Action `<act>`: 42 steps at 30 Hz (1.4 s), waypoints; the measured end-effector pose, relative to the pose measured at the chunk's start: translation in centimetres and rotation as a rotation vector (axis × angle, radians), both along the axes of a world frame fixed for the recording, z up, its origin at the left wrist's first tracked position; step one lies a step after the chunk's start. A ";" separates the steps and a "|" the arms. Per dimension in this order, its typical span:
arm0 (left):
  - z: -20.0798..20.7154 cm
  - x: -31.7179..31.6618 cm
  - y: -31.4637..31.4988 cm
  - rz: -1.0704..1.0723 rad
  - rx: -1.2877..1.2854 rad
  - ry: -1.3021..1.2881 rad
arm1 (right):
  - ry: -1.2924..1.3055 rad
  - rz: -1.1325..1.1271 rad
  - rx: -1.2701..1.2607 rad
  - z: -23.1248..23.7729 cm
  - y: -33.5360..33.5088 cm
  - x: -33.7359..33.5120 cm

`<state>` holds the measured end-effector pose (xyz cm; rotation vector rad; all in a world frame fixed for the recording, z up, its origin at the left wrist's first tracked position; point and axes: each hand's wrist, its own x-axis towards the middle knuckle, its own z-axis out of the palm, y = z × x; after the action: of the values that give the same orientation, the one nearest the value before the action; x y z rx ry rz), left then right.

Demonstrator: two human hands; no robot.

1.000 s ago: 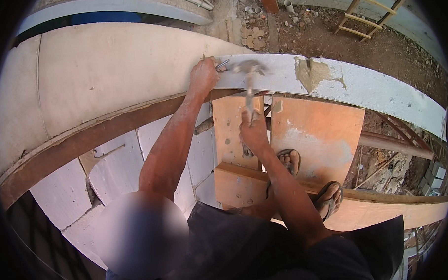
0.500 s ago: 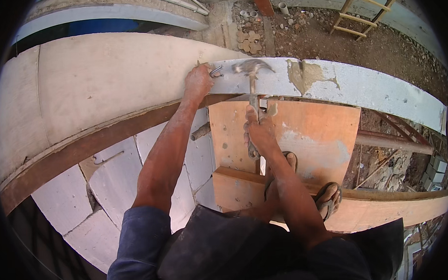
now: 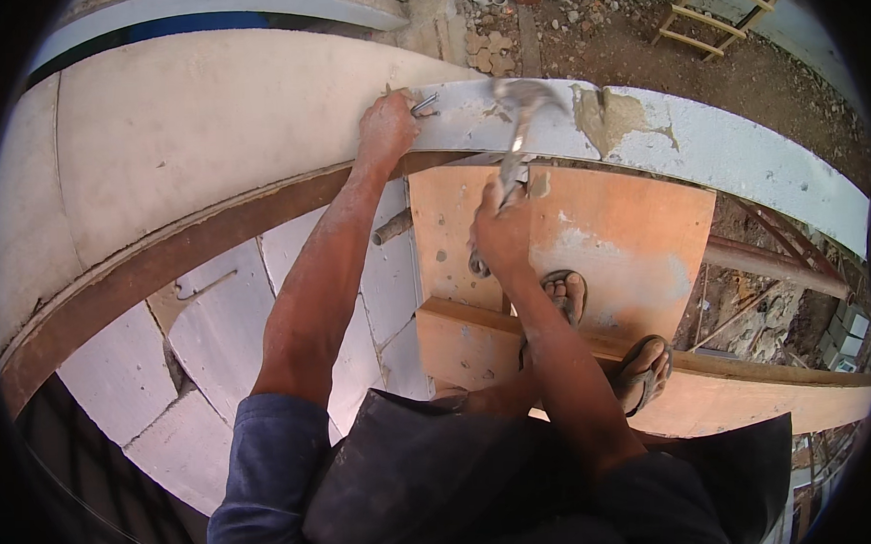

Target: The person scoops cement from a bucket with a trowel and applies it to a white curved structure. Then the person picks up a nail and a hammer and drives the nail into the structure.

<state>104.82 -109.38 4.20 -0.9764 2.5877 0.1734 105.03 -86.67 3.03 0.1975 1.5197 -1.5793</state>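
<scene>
At the far end of my left arm, my left hand is closed at the seam where the pale panel meets the light grey block wall top. A short shiny metal rod sticks out of its fingers to the right; its exact kind is too small to tell. My right hand is wrapped around the handle of a claw hammer. The hammer's head is smeared by motion over the wall top, right of the rod and apart from it.
My sandalled feet stand on orange-brown boards below the wall. A metal pipe stub juts out beside them. A brown beam runs under the panel. Beyond the wall lie rubble ground and a wooden ladder.
The hammer's head has swung to the right, away from the rod, and its handle now leans right. My left hand stays at the seam with the rod. The whole view has shifted slightly.
</scene>
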 end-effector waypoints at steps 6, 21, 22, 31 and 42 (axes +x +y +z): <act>-0.2 -1.0 0.0 -0.020 -0.080 0.070 | -0.101 0.185 -0.075 1.2 3.8 -4.6; 1.3 -5.5 5.9 0.083 0.536 0.535 | 0.547 -0.440 -0.082 13.7 7.3 -20.8; 3.8 -6.3 6.8 0.067 0.549 0.560 | 0.517 -0.440 -0.093 15.2 8.0 -21.2; 23.6 -13.5 19.1 0.039 0.915 0.279 | 0.311 -0.316 0.115 25.4 13.4 -20.4; 39.9 -9.5 30.2 -0.352 1.075 -0.122 | -0.191 -0.337 -0.111 38.7 24.4 -11.0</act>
<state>95.28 -79.23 44.09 -0.1237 2.0009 1.1884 94.03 -62.29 41.72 0.5495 1.2939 -1.8446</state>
